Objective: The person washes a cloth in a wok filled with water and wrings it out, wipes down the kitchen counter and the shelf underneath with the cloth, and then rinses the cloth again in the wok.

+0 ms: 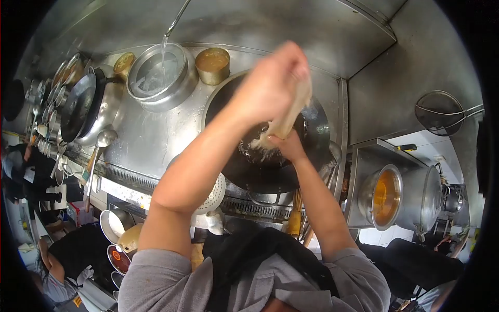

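Note:
Both my arms reach over a big dark wok (pixel 265 177) with shiny liquid in its bottom. My left hand (pixel 280 78), blurred by motion, is closed around the upper end of a pale, limp, see-through-looking bag (pixel 286 120). Lower down, my right hand (pixel 287 145) grips the same bag near its bottom end. The bag hangs slanting over the middle of the wok. Something pale and wet (pixel 262 143) shows below it, at the liquid; whether it comes out of the bag I cannot tell.
Water runs from a tap (pixel 165 39) into a metal pot (pixel 140 93) at the back left, beside a brass-coloured tin (pixel 212 65). A perforated skimmer (pixel 213 195) lies left of the wok. A bowl of orange liquid (pixel 387 197) stands right; a wire strainer (pixel 439 114) hangs nearby.

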`<state>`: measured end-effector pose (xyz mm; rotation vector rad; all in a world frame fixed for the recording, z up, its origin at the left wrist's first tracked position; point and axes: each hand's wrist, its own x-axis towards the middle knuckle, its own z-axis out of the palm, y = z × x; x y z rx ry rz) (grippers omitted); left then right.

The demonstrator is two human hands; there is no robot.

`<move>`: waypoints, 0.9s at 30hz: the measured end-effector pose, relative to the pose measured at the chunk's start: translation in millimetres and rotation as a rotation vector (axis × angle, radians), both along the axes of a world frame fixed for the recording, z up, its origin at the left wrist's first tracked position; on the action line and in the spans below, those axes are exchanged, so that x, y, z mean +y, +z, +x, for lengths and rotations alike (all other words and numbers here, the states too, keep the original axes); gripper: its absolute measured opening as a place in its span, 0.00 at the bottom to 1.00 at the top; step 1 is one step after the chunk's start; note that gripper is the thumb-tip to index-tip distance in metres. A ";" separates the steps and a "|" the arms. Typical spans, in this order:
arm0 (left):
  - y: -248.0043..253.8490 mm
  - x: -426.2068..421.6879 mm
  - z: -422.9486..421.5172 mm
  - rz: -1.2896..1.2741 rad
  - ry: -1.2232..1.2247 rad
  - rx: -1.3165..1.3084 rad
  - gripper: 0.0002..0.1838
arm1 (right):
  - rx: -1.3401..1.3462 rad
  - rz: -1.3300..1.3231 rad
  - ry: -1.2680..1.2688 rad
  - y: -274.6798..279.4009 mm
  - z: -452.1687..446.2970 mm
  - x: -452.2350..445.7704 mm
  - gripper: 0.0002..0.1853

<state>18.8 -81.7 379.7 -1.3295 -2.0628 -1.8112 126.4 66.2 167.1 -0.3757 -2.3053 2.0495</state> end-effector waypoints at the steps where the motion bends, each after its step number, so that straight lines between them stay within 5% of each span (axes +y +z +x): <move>1: 5.9 -10.4 -9.9 0.080 0.010 -0.082 0.03 | -0.186 0.039 0.012 -18.8 -0.1 5.8 0.16; 2: 5.7 -22.6 -15.7 0.262 -0.086 -0.474 0.03 | -0.176 0.032 0.009 -35.0 0.8 11.5 0.16; 4: -43.8 -35.9 -40.8 0.498 0.132 -0.570 0.04 | 0.112 -0.400 -0.150 -55.1 -2.2 18.0 0.14; 7: -176.4 -9.7 -27.4 0.879 0.032 -1.399 0.13 | 0.448 -0.779 -0.240 21.1 -8.3 -36.6 0.15; 8: -227.6 2.2 -13.1 0.620 0.108 -1.328 0.15 | 0.566 -0.897 -0.313 29.8 -14.8 -49.5 0.17; 9: -264.1 14.6 -7.3 0.671 -0.034 -1.449 0.15 | 0.668 -0.753 -0.144 15.1 -21.3 -53.8 0.18; 10: -292.1 25.6 4.5 0.550 -0.012 -1.317 0.16 | 0.580 -0.624 -0.326 12.8 -24.0 -75.4 0.14; 12: -322.2 42.4 23.2 0.302 0.093 -0.980 0.17 | 0.467 0.166 -0.477 8.0 -24.7 -92.1 0.19; 13: -326.6 48.4 30.3 0.175 0.188 -0.780 0.18 | 0.465 0.173 -0.476 0.9 -26.8 -83.2 0.19; 15: -300.1 49.2 32.6 0.165 0.137 -1.266 0.19 | 0.155 0.593 -0.426 -31.9 -43.2 -47.6 0.23; 17: -277.4 42.1 41.5 0.117 0.077 -1.759 0.19 | 0.021 0.715 -0.361 -56.7 -51.5 -10.7 0.26; 18: -272.4 38.1 46.4 0.110 0.079 -1.763 0.19 | -0.121 0.754 -0.268 -62.6 -50.9 10.4 0.27; 20: -258.5 35.3 47.8 0.019 -0.007 -1.388 0.17 | 0.173 1.114 -0.144 -92.9 -47.1 47.3 0.25; 23: -251.6 -10.2 10.3 -0.122 -0.043 -1.073 0.19 | 0.067 0.909 -0.018 -102.3 -42.3 111.0 0.21; 25: -296.2 -42.1 -25.7 -0.432 0.135 -0.736 0.22 | 0.002 0.644 -0.036 -67.0 -34.4 140.5 0.18; 26: -240.4 -53.6 -23.7 -0.918 0.200 -0.588 0.26 | -0.006 0.537 -0.063 -49.0 -27.1 144.3 0.18; 27: -239.9 -56.9 -23.2 -1.029 0.270 -0.535 0.29 | -0.011 0.536 -0.063 -33.3 -23.3 138.3 0.18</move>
